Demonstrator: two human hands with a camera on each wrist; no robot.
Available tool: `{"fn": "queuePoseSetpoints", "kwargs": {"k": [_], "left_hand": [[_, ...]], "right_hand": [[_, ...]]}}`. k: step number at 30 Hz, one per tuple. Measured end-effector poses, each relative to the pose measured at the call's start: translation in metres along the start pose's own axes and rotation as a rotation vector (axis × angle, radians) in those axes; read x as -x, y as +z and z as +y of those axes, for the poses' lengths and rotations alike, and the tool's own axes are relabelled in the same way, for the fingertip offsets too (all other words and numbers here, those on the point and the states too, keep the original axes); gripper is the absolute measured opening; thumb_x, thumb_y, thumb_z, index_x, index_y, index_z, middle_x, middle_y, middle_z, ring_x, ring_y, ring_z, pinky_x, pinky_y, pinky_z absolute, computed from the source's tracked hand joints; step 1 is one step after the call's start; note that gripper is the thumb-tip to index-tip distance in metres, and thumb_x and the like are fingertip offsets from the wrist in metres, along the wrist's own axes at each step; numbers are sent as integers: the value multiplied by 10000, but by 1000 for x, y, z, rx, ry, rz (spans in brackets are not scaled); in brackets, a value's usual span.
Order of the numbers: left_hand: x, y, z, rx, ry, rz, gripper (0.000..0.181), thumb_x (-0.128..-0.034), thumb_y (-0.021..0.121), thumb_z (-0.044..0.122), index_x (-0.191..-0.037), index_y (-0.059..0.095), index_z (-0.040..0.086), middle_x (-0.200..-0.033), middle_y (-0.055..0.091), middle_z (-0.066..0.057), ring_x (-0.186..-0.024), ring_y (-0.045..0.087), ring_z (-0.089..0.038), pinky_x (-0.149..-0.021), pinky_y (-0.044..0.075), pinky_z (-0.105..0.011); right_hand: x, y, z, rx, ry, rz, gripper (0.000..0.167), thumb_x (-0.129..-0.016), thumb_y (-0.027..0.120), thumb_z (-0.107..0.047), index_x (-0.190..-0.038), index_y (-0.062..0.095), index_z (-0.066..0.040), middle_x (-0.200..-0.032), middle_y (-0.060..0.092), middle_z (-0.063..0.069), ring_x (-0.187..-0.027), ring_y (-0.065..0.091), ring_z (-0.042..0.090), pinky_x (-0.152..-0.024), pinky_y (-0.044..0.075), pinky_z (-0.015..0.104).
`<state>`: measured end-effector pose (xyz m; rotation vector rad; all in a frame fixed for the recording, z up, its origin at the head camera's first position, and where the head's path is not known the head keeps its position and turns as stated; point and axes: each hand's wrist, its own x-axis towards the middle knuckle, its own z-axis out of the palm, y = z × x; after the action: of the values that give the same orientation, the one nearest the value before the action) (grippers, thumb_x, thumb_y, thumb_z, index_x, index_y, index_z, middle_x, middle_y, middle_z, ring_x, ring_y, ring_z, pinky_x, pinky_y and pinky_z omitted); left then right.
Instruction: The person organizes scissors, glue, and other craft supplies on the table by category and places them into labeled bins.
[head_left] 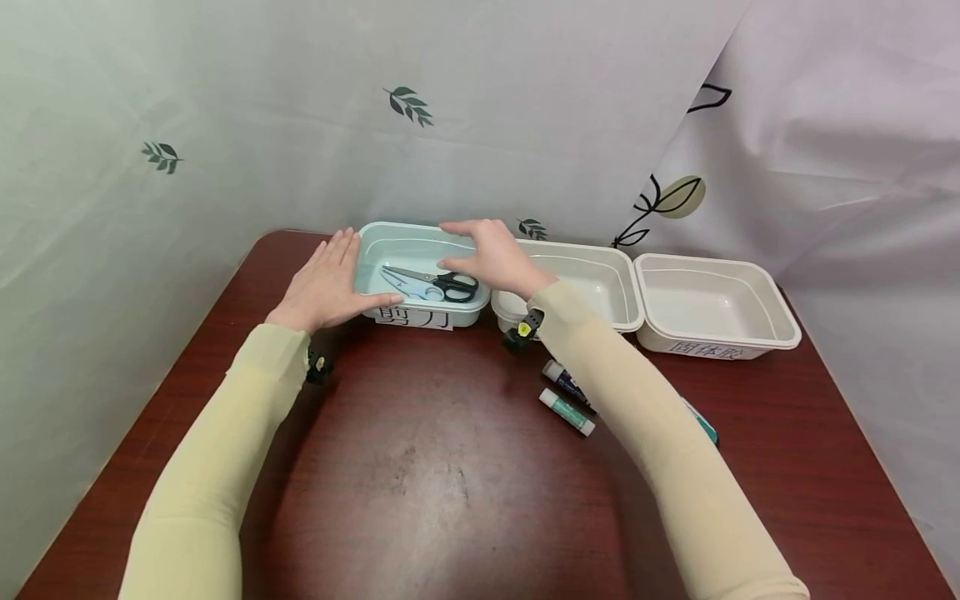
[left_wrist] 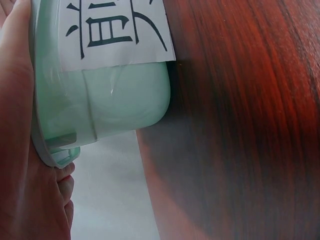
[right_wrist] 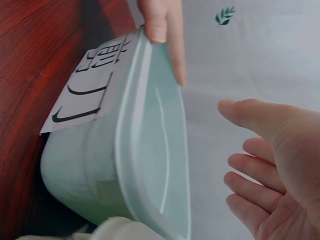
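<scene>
A pale green plastic box (head_left: 420, 231) with a white paper label (left_wrist: 110, 35) stands at the back left of the table. Inside lie black-handled scissors (head_left: 457, 288) and scissors with a light blue handle (head_left: 426, 292). My left hand (head_left: 321, 282) rests on the box's left front corner, its fingers straight along the left side and its thumb over the front rim. Over the box's right end hovers my right hand (head_left: 501, 258); in the right wrist view its thumb and fingers are apart, slightly bent, holding nothing.
Two off-white boxes, one in the middle (head_left: 626, 279) and one at the right (head_left: 783, 333), continue the row along the curtain (head_left: 300, 100). Before them lie a green glue stick (head_left: 566, 412), a dark blue glue stick (head_left: 566, 379) and a teal-edged item (head_left: 705, 427) partly behind my right sleeve.
</scene>
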<state>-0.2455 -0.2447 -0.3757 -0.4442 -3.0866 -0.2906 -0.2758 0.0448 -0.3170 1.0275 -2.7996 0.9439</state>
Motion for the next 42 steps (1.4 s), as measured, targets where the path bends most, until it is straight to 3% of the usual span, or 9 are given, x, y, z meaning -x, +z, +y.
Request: {"fn": "queuePoseSetpoints", "kwargs": {"k": [10,17,20,26,42], "left_hand": [[0,2,-1,5,2,-1,1278,-838,502,847,-1595,42,-74,-1661,52,-267,-1538,8,-368,-1237,-12,-450],[1,1,0,10,3,-5,1276,-839,499,847,-1596,36,-70,-1662,47,-265,-1539,3,-365,-1237,-9,-454],[2,1,1,10,4,-6,1273,-843,500,843,-1594,36,-74,-1660,51,-270,-1538,5,-368,-1237,-10,-455],[1,0,1,12,7,0,1276,-838,507,844,-1596,48,-73,-1662,59,-265,-1539,14,-366,-1238,-7,-453],[1,0,0,10,10,8,1278,-838,513,842,-1592,57,-83,-1655,74,-281,-1537,25,-374,-1238,-9,-448]], "right_hand": [[17,-20,-4,-14,-20,48,571,-935,771,-283,-1426,598,-49,-1422,596,64,-1340,516,178,-1098,408,309],[32,-32,-2,-31,-12,68,585,-925,782,-293,-1429,599,-60,-1399,616,57,-1179,614,211,-1017,470,355],[39,-35,-1,-37,-16,83,579,-916,790,-277,-1421,608,-61,-1389,624,59,-1256,591,218,-1050,459,335],[54,-39,5,-54,-30,118,551,-903,802,-242,-1394,633,-57,-1362,644,63,-1266,587,201,-1055,458,297],[103,-61,20,-24,32,182,579,-876,830,-314,-1380,655,-88,-1359,647,46,-1251,602,246,-1044,479,397]]}}
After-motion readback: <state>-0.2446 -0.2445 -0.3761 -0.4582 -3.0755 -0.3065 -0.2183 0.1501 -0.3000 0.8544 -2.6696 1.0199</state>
